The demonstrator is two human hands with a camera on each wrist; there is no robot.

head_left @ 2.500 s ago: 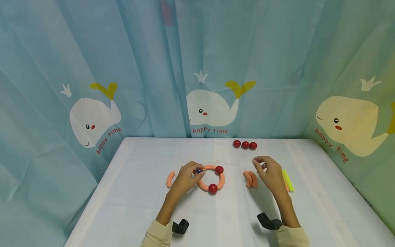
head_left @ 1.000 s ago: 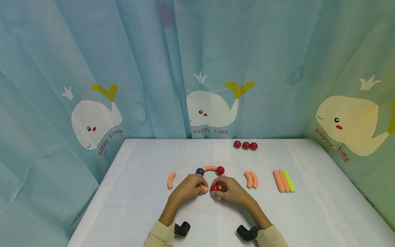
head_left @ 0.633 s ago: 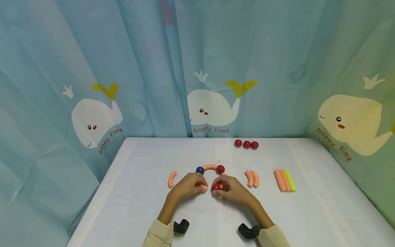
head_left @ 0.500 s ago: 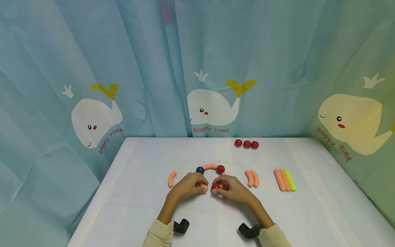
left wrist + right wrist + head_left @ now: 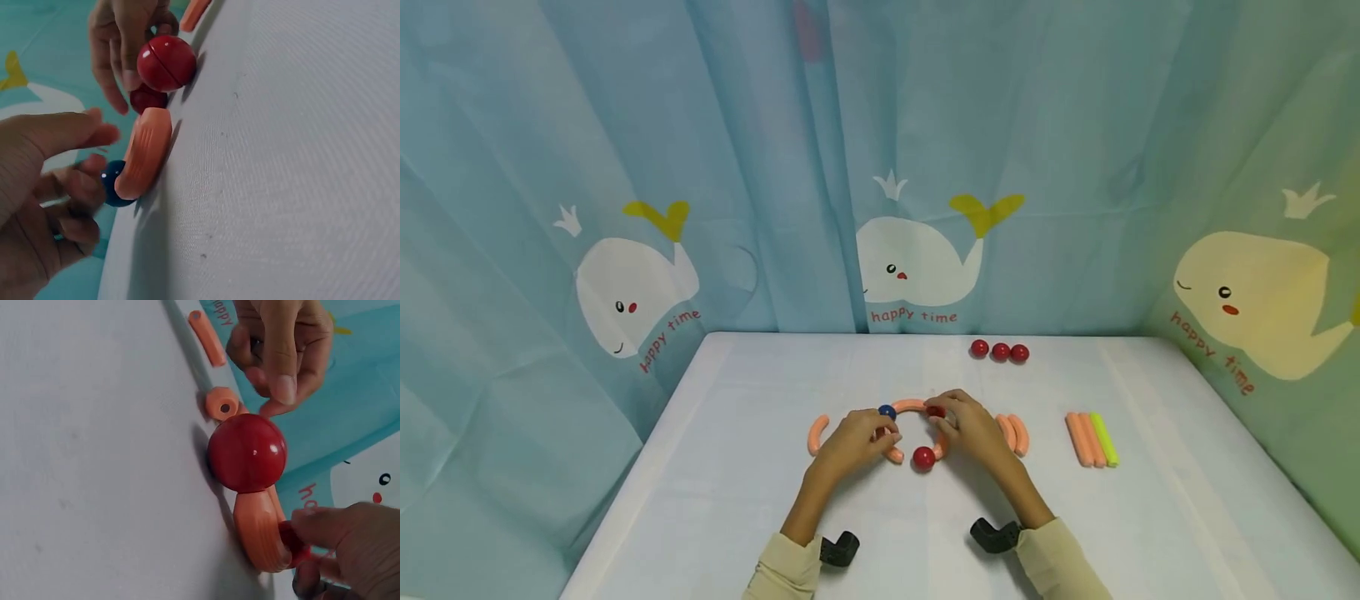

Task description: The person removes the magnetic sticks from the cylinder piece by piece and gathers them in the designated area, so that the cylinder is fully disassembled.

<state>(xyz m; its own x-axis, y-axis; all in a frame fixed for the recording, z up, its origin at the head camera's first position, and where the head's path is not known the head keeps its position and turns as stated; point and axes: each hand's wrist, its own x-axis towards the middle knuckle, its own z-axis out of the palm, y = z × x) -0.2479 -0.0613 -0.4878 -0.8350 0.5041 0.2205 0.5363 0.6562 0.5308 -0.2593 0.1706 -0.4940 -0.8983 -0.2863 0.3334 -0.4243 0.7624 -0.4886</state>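
Curved orange magnetic rods and balls form a ring with a gap at its near side. My left hand (image 5: 853,442) hovers by the left curved rod (image 5: 893,455) and the blue ball (image 5: 887,412); in the left wrist view its thumb and fingers stand apart, holding nothing. With thumb and fingers, my right hand (image 5: 973,429) pinches the far red ball (image 5: 294,544), partly covered. The near red ball (image 5: 923,458) sits on the end of the right curved rod (image 5: 259,531), apart from the left rod's bare end. The far curved rod (image 5: 908,406) spans the back.
One curved rod (image 5: 817,435) lies left of the ring, and a pair of curved rods (image 5: 1013,435) lies right. Straight orange rods (image 5: 1084,439) and a yellow-green rod (image 5: 1105,439) lie farther right. Three red balls (image 5: 1000,352) sit near the table's back edge, before a whale-print curtain (image 5: 790,275).
The near side of the ring has come apart. My right hand let go of the near red ball and moved back to the far one; my left hand released the left curved rod.
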